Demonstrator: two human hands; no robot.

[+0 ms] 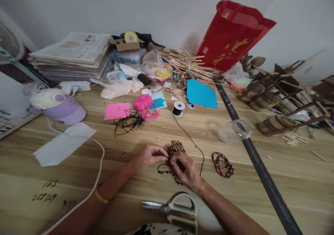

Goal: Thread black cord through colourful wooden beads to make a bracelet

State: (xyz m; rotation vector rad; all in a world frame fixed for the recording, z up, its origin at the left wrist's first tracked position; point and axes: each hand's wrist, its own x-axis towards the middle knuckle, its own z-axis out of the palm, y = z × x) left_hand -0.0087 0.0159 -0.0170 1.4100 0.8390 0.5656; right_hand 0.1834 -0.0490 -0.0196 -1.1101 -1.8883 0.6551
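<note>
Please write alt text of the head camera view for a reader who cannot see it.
A person's left hand and right hand are close together at a pile of colourful beads on a wooden table. Scissors lie nearer the person; a black cord spool and pink yarn lie beyond.

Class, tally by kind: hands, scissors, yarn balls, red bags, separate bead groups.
Bare hands, left and right: 2
Multicoloured round bead groups, at the hands and further right: 2
Cream-handled metal scissors: 1
Round pink yarn ball: 1
Tall red gold-printed bag: 1
Total: 7
</note>
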